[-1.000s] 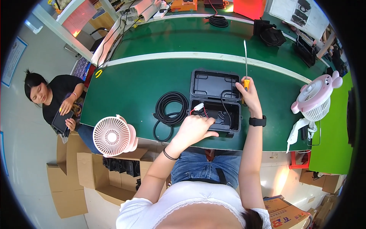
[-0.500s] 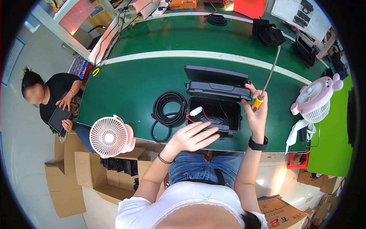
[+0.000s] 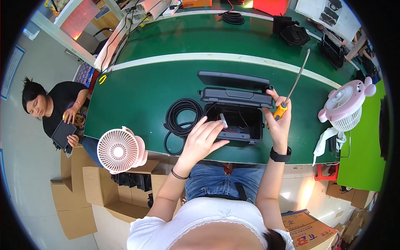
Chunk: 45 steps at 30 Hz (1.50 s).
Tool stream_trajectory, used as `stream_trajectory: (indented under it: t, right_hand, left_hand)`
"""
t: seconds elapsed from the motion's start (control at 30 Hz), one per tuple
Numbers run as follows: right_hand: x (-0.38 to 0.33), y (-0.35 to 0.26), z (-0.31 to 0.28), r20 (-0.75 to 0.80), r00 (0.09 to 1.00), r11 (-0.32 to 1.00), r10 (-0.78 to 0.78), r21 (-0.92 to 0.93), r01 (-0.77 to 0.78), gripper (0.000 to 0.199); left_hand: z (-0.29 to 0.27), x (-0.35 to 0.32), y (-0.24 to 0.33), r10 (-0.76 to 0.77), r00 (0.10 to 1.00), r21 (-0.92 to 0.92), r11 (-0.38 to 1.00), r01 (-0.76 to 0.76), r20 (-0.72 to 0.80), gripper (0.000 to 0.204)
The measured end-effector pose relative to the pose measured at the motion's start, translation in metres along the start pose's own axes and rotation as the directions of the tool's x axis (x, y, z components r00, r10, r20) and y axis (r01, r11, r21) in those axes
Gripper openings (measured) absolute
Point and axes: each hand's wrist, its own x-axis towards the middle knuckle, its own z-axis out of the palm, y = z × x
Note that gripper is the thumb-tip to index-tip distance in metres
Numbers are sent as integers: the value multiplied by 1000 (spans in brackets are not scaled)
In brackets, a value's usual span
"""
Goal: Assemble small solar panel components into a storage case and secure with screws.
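A black plastic box (image 3: pixel 255 132) lies on the green table in front of me, its hinged lid (image 3: pixel 237 96) raised at the far side. Inside are thin wires and a small white connector (image 3: pixel 223 121). My left hand (image 3: pixel 202 139) reaches over the box's left side, fingers stretched and thumb apart, with fingertips at the connector; whether they press on it is hard to see. In my right hand (image 3: pixel 280 114) is a screwdriver (image 3: pixel 281 111) with a yellow-and-black handle, its long shaft pointing up and away. That hand's fingers also touch the box's right corner by the lid.
A coil of black cable (image 3: pixel 182 118) lies left of the box. Pink fans stand at left (image 3: pixel 118 151) and right (image 3: pixel 345 102). Yellow-handled pliers (image 3: pixel 103 79) rest at the far left edge. A co-worker (image 3: pixel 58 108) sits left, holding a dark panel. Cardboard boxes (image 3: pixel 93 187) stand below.
My left hand has moved onto the box's left part, and the white connector has shifted right and tilted upright. My right hand keeps the screwdriver in nearly the same place.
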Motion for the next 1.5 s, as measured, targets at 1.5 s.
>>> stream_trajectory:
  t: [1.5]
  right_hand:
    - [-27,-6,-6,-13,992,986,128,-107,-128,27]
  left_hand:
    - [19,-7,-6,-259,912,-90,966,243,-318,51]
